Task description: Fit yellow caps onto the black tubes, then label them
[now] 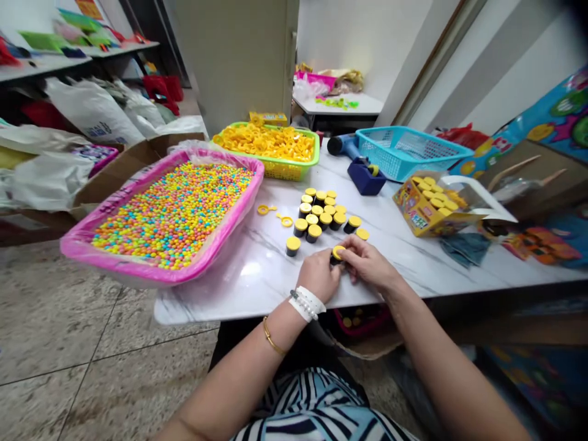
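Being grasped by both hands, a small black tub [337, 253] with a yellow top is held at the near edge of the white marbled tabletop [257, 269]. Its left side is enclosed by the curled left hand [320, 275], while its top is gripped by the thumb and fingers of the right hand [370, 264]. Whether its base is rested on the surface cannot be told, as it is hidden by the hands.

Just beyond, a loose cluster of matching tubs [313, 233] is stood upright, yellow tops facing up; one is set a little apart at the left, and another is partly covered by the right hand. To the left of the cluster, two yellow ring-shaped pieces [286, 222] are laid flat.

Farther left, a pink tray [73, 248], lined with clear plastic, is filled with small multicoloured balls [174, 214]. Behind, a green basket [316, 147] is heaped with yellow plastic parts [266, 141]. Towards the right, a dark blue tape dispenser [366, 180] is placed before a light blue basket [390, 156], and yellow-topped items are packed in an open printed box [413, 211]. A teal cloth [466, 248] is left beside that box.
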Tool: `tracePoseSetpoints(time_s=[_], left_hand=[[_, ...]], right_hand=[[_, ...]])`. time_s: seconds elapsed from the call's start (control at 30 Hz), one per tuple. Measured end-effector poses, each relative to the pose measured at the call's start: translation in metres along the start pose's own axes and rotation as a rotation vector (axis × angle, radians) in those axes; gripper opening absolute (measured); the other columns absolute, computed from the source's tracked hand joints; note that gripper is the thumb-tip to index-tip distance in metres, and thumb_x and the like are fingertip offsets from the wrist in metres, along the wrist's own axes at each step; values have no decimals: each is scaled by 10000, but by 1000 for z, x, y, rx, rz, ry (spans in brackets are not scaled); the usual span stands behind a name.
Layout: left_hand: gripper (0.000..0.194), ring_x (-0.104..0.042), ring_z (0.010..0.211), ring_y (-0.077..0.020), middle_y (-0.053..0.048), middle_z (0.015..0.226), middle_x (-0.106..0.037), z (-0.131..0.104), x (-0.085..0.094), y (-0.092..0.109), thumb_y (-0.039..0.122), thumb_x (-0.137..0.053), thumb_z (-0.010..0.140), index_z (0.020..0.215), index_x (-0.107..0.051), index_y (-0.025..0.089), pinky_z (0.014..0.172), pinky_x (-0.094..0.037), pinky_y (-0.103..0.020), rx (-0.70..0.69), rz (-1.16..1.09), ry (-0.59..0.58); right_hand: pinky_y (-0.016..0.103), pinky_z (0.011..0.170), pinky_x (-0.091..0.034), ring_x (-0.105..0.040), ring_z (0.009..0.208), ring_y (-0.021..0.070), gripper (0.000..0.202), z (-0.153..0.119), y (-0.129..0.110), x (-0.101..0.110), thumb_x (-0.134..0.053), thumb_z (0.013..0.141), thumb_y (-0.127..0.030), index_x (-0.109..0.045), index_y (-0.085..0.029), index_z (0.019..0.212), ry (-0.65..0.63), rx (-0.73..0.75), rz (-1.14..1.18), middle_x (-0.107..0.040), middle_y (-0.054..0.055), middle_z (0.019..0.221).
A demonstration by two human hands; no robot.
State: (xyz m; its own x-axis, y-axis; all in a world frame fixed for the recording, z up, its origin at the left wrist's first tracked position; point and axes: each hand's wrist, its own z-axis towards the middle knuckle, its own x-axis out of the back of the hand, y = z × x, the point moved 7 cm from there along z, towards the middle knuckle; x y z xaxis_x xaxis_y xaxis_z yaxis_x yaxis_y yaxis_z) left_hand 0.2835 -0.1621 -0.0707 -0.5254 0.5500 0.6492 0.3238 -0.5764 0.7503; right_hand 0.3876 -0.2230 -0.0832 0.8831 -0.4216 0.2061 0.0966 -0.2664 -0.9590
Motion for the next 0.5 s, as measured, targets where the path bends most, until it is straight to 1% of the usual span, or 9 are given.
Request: tracePoseSetpoints(time_s=[0.1, 0.23, 0.3, 0.4, 0.5], left_hand=[[263, -654, 823, -209, -60, 858, -719, 0, 1, 1, 187, -605, 827, 1078, -682, 163, 803, -502, -311, -27, 30, 13], [186, -657, 742, -193, -45, 780, -712, 0, 3, 1, 217, -598, 838, 980, -704, 160, 730, -500, -285, -44, 71, 30], [150, -657, 715, -187, -46, 757, -709, 0, 5, 0, 222, -599, 841, 920, -707, 155, 700, -498, -275, -49, 85, 47], [117, -663, 719, -184, -45, 755, -714, -1, 7, 1, 219, -609, 836, 866, -708, 164, 706, -502, -270, -58, 96, 71], [100, -673, 777, -199, -58, 792, -723, 0, 5, 2, 207, -626, 821, 861, -708, 165, 751, -510, -281, -50, 100, 64]], right_hand=[[156, 296, -297, -380, 343, 40, 284, 2, 0, 0, -664, 796, -446, -500, -214, 817, 9, 20, 16, -489, -94, 565], [175, 364, -412, -421, 394, 48, 371, 0, -1, -4, -695, 750, -509, -511, -204, 853, -10, 55, 53, -502, -87, 586], [191, 388, -440, -431, 403, 55, 421, -2, 0, -5, -650, 762, -577, -513, -198, 884, -10, 76, 56, -485, -87, 577], [196, 365, -410, -413, 377, 65, 448, -4, -1, -6, -553, 800, -636, -498, -198, 874, 1, 95, 22, -425, -100, 519], [182, 318, -319, -361, 330, 65, 386, -4, -5, -5, -588, 802, -576, -476, -208, 828, 26, 82, -65, -404, -112, 453]])
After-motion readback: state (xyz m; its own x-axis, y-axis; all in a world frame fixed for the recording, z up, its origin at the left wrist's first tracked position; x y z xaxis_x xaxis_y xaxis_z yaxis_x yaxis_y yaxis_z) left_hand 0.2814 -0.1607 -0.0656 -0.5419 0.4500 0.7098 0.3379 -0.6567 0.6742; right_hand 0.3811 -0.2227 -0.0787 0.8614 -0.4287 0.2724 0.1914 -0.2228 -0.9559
